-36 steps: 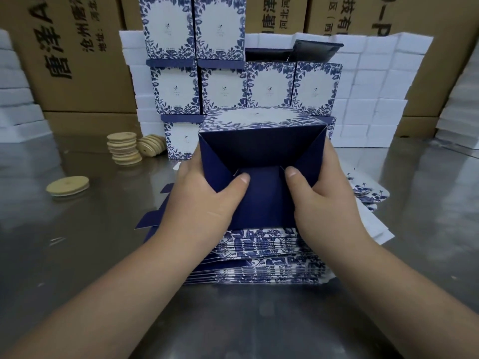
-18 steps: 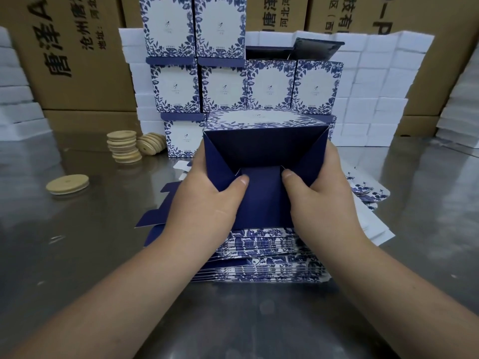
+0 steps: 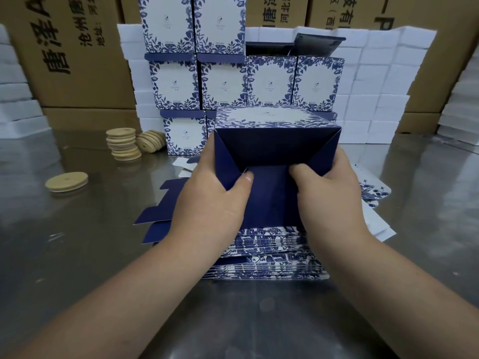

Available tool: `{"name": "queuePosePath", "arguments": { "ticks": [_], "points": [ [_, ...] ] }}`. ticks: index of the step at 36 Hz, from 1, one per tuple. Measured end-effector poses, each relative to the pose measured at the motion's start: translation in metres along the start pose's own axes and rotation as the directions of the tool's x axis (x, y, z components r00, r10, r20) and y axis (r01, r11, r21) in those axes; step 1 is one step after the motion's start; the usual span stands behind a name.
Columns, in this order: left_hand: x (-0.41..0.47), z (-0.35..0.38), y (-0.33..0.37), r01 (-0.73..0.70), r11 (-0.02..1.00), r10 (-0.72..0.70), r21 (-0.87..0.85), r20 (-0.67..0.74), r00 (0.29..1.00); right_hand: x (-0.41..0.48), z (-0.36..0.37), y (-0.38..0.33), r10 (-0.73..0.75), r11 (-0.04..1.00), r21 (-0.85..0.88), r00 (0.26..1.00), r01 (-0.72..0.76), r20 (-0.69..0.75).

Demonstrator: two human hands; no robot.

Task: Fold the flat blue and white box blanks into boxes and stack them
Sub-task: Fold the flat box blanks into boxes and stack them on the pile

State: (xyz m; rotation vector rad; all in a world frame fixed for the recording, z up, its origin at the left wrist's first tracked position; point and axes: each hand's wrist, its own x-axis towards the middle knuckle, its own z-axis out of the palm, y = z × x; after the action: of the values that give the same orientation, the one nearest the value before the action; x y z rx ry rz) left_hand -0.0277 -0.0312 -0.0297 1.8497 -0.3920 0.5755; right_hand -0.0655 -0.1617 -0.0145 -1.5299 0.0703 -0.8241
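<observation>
The box point(image 3: 274, 149) is just above the pile of blanks point(image 3: 269, 255) on the counter point(image 3: 77, 255), open end toward the person. Left hand point(image 3: 210, 200) and right hand point(image 3: 329, 195) grip its 2 sides, both thumbs on the lower flap point(image 3: 269, 200).

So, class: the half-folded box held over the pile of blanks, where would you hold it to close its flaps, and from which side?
By its two outer side walls, one hand from each side, as the left hand and right hand do. The half-folded box has its open dark blue end facing the person, so both thumbs can press the flaps inward.
</observation>
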Motion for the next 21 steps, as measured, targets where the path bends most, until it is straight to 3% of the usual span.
{"name": "queuePosePath", "arguments": {
  "ticks": [5, 21],
  "points": [
    [-0.0013, -0.001, -0.0006, -0.025, 1.0, 0.025, 0.013, 0.029, 0.999, 0.0046, -0.0018, 0.0034, 0.09, 0.996, -0.006, 0.995, -0.09, 0.034],
    [-0.0029, -0.004, 0.0018, -0.028, 0.996, 0.021, 0.08, 0.08, 0.997, 0.0066, -0.0003, 0.0021, 0.096, 0.994, 0.039, 0.993, -0.099, 0.065]
  ]
}}
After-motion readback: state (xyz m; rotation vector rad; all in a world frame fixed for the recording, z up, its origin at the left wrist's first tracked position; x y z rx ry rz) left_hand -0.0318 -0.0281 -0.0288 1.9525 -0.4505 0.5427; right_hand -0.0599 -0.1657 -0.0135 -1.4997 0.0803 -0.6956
